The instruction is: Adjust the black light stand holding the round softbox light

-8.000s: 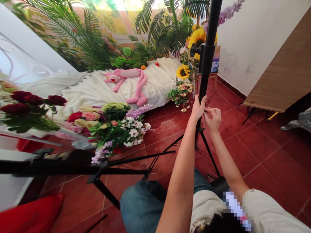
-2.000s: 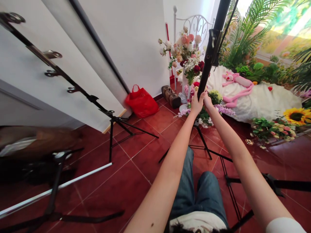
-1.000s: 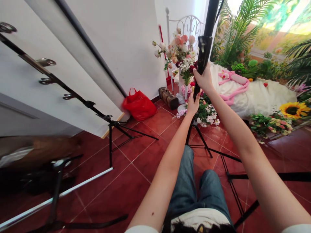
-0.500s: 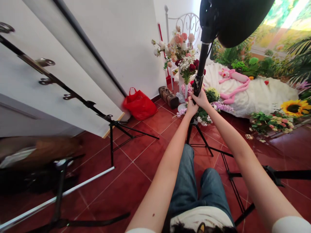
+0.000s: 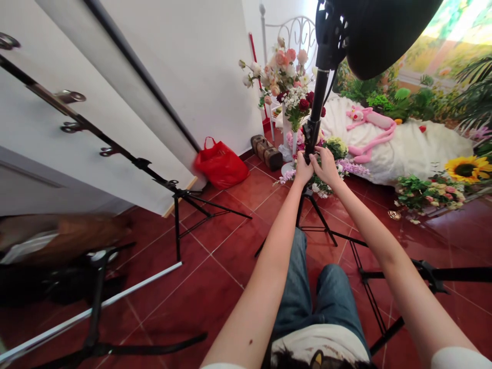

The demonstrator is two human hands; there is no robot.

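A black light stand [image 5: 316,105] rises in front of me, with a large dark lamp head [image 5: 384,36] at its top. My left hand [image 5: 303,170] is wrapped round the pole just below its collar. Against the right side of the pole, my right hand [image 5: 326,166] has its fingers curled in, its thumb close to my left hand. The fingertips behind the pole are partly hidden. Below my hands, the stand's legs [image 5: 317,218] spread on the red tiled floor.
Artificial flowers [image 5: 286,72] stand close behind the pole. A pink plush toy [image 5: 371,128] lies on a white fluffy cover [image 5: 415,159]. A red bag [image 5: 222,165] sits by the wall. Another tripod [image 5: 196,200] stands at left, and black stand legs [image 5: 426,277] extend at right.
The collar and lamp head sit slightly higher. My right hand has shifted a little down and right, its grip looser on the pole. The left hand stays on the pole.
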